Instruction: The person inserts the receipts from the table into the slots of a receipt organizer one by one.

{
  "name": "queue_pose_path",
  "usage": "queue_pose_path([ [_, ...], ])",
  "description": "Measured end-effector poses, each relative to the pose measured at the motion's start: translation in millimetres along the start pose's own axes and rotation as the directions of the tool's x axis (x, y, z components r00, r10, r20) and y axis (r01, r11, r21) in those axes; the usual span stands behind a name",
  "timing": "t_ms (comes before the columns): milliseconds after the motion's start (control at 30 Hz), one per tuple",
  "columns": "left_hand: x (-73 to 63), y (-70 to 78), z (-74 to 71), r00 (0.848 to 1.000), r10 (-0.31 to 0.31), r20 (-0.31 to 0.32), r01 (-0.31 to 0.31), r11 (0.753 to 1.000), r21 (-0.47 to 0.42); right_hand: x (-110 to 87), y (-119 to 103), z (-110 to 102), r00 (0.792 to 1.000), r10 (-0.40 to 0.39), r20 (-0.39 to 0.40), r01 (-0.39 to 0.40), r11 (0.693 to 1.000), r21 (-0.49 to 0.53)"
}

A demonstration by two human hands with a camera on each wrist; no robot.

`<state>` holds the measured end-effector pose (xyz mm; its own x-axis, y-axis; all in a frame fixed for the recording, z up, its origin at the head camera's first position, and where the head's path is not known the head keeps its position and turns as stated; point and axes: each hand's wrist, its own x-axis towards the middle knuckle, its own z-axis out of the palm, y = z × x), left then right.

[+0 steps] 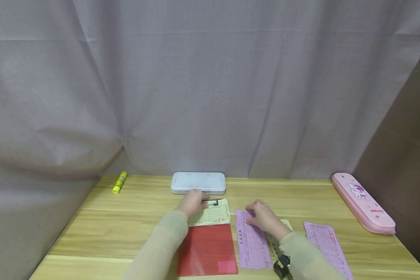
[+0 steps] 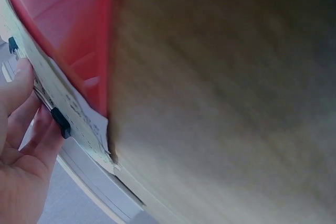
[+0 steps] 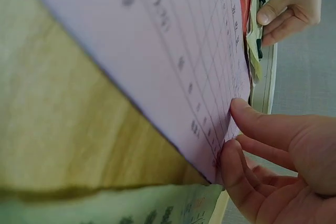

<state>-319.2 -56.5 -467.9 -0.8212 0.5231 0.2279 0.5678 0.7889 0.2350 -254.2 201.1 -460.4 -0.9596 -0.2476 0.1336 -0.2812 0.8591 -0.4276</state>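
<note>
My left hand (image 1: 192,203) grips the top edge of a stack of pale yellow-green printed slips (image 1: 215,216) with thumb and fingers, at a black clip (image 2: 60,123). The stack overlaps the upper part of a red folder (image 1: 206,249). To the right, my right hand (image 1: 265,219) pinches the top edge of a purple printed slip (image 1: 253,249) between thumb and fingers, as the right wrist view shows. Beside this slip, another pale green slip (image 3: 131,203) is partly hidden under the right forearm in the head view.
A second purple slip (image 1: 327,243) lies right of the right forearm. Behind the folder stands a white tin case (image 1: 198,181). A pink pencil case (image 1: 364,204) sits at the right edge, a yellow glue stick (image 1: 119,182) at the back left. A grey curtain (image 1: 210,89) hangs behind the table.
</note>
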Motion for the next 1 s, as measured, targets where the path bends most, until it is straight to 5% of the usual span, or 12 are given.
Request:
queue_pose_path([
  [633, 0.7, 0.6, 1.8, 1.000, -0.023, 0.016, 0.023, 1.000, 0.017, 4.0, 6.9, 1.9, 0.999, 0.045, -0.021, -0.043, 0.995, 0.091],
  [1000, -0.1, 0.6, 1.6, 1.000, -0.003, 0.000, 0.003, 1.000, 0.016, 0.9, 9.1, -28.8, 0.998, 0.007, -0.064, 0.000, 0.993, 0.120],
])
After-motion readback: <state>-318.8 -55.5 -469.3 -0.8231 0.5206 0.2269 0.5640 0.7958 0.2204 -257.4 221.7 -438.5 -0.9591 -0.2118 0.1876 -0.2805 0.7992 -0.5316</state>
